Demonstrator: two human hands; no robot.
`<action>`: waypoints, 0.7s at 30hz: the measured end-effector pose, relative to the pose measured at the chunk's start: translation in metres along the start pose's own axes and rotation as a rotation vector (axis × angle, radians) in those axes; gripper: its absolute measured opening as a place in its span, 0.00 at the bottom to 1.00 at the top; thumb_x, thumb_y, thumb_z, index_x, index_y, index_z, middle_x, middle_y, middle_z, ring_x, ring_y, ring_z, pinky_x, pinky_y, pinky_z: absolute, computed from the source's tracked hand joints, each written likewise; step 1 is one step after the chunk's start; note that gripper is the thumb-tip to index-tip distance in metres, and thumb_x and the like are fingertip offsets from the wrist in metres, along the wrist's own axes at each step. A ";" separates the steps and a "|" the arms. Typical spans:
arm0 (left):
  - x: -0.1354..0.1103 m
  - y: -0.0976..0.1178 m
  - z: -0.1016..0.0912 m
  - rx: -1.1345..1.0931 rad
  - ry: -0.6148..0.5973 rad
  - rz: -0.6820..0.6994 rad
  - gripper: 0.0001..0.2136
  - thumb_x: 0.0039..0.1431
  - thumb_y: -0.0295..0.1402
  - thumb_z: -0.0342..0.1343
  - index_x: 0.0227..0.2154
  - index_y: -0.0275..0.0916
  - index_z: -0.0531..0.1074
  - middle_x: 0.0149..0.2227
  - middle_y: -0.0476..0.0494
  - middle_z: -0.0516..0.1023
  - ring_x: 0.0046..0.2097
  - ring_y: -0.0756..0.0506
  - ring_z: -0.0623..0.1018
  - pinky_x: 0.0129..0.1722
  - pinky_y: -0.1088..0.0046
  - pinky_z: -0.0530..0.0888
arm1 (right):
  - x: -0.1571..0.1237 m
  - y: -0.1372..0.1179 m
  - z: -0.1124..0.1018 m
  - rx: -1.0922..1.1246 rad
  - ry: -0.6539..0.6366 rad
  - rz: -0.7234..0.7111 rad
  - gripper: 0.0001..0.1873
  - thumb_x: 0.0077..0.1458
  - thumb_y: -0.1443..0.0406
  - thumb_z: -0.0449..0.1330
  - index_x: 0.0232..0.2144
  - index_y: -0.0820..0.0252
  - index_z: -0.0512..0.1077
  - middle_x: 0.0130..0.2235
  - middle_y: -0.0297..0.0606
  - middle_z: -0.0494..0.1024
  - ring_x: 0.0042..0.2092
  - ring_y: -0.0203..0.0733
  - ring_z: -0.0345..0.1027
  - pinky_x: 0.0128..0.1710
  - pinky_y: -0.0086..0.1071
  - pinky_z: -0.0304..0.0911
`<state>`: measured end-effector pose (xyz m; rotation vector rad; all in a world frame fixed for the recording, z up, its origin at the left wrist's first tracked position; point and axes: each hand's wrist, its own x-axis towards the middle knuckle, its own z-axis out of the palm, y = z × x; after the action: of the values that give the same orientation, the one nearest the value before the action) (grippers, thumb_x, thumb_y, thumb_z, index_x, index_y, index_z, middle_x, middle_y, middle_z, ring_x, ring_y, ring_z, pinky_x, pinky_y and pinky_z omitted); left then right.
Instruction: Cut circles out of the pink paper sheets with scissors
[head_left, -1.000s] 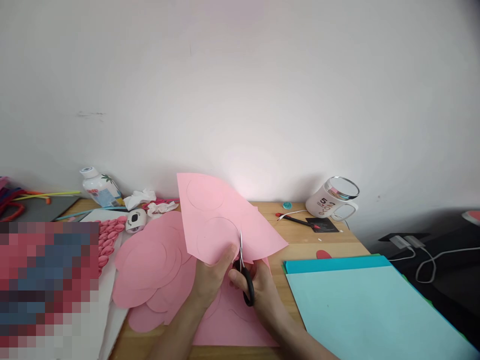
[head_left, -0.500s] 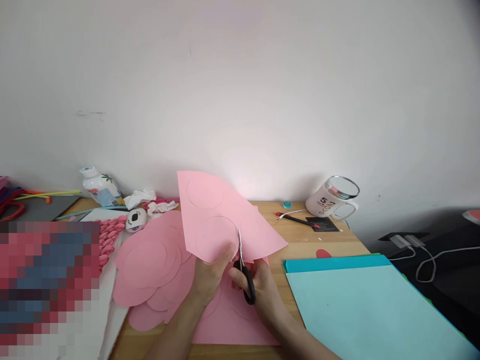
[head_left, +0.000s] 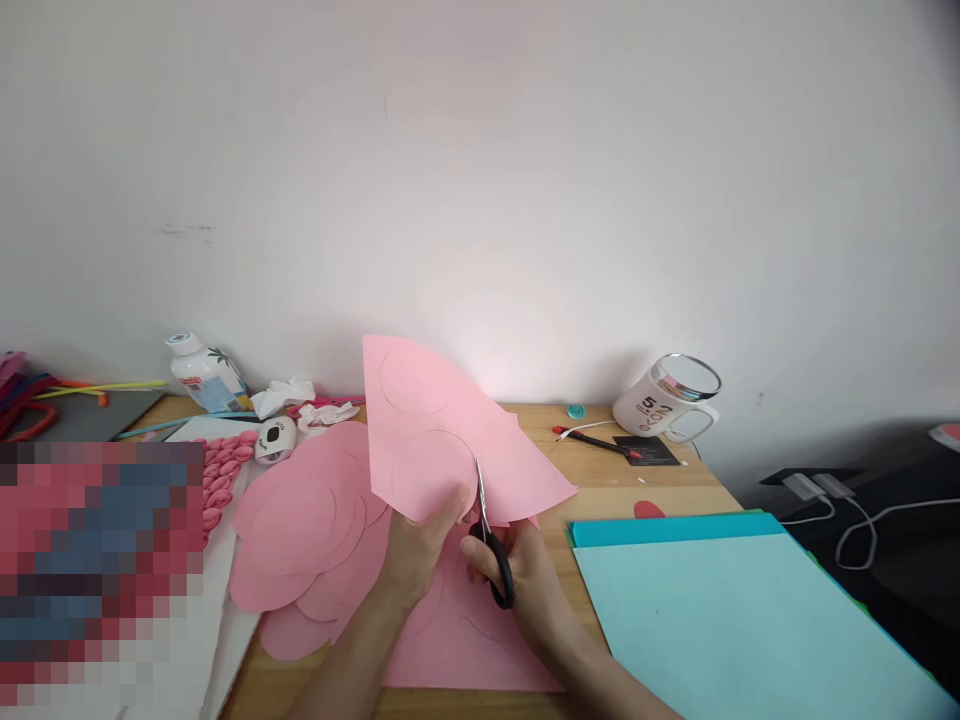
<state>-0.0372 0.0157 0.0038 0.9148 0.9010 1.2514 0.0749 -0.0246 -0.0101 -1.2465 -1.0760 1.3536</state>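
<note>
My left hand [head_left: 421, 555] pinches the lower edge of a pink paper sheet [head_left: 442, 430] with pencilled circles, holding it up above the table. My right hand [head_left: 517, 580] is closed round black-handled scissors [head_left: 491, 545]. Their blades point upward and cut into the sheet beside the lower circle. More pink paper [head_left: 465, 630] lies flat under both hands.
Cut pink circles [head_left: 300, 520] are piled at the left, next to small pink petals [head_left: 217, 470] and a white punch [head_left: 274, 438]. Light blue sheets [head_left: 712, 620] lie at the right. A white mug [head_left: 664, 400], a pen [head_left: 596, 438] and a bottle [head_left: 202, 375] stand along the wall.
The raised pink sheet has shifted slightly right and up. The scissors stay in the cut at the lower circle.
</note>
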 end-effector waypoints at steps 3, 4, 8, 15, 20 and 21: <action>0.001 0.001 0.000 0.018 -0.025 0.006 0.07 0.47 0.34 0.61 0.21 0.37 0.70 0.20 0.51 0.70 0.24 0.50 0.70 0.24 0.73 0.71 | 0.000 0.000 0.000 -0.011 0.001 -0.007 0.17 0.44 0.61 0.64 0.16 0.59 0.60 0.16 0.28 0.61 0.21 0.33 0.51 0.20 0.27 0.47; 0.001 0.001 0.000 0.027 -0.027 0.007 0.08 0.47 0.35 0.61 0.21 0.37 0.70 0.20 0.51 0.70 0.24 0.49 0.71 0.24 0.72 0.71 | 0.000 -0.001 0.000 -0.015 -0.001 -0.009 0.17 0.44 0.61 0.64 0.16 0.59 0.60 0.16 0.28 0.61 0.21 0.33 0.51 0.20 0.27 0.47; 0.001 0.002 0.001 0.075 0.013 0.039 0.09 0.45 0.37 0.62 0.21 0.37 0.71 0.19 0.49 0.70 0.24 0.48 0.71 0.24 0.70 0.72 | 0.000 -0.001 -0.001 -0.042 -0.010 -0.016 0.19 0.46 0.60 0.63 0.14 0.59 0.59 0.16 0.28 0.61 0.21 0.32 0.50 0.20 0.27 0.46; 0.003 0.000 -0.001 0.053 0.033 0.059 0.09 0.45 0.36 0.62 0.21 0.39 0.68 0.20 0.51 0.69 0.24 0.49 0.71 0.28 0.70 0.72 | 0.000 -0.004 0.000 -0.087 0.009 -0.031 0.19 0.46 0.58 0.63 0.15 0.59 0.60 0.16 0.28 0.62 0.20 0.33 0.52 0.20 0.28 0.48; 0.005 -0.002 -0.003 -0.026 -0.002 0.077 0.10 0.48 0.32 0.60 0.18 0.39 0.66 0.19 0.53 0.67 0.25 0.50 0.69 0.29 0.72 0.69 | 0.000 -0.001 0.001 -0.054 0.002 -0.043 0.16 0.45 0.57 0.64 0.21 0.58 0.62 0.16 0.26 0.61 0.20 0.34 0.54 0.20 0.28 0.50; 0.005 -0.002 -0.003 -0.035 -0.004 0.080 0.10 0.48 0.32 0.60 0.18 0.39 0.66 0.19 0.53 0.67 0.25 0.50 0.69 0.29 0.72 0.69 | 0.000 0.000 0.001 -0.052 -0.006 -0.046 0.16 0.45 0.57 0.64 0.21 0.58 0.62 0.16 0.26 0.61 0.20 0.33 0.53 0.19 0.28 0.50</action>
<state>-0.0388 0.0202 0.0004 0.9335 0.8438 1.3296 0.0735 -0.0248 -0.0095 -1.2489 -1.1435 1.3026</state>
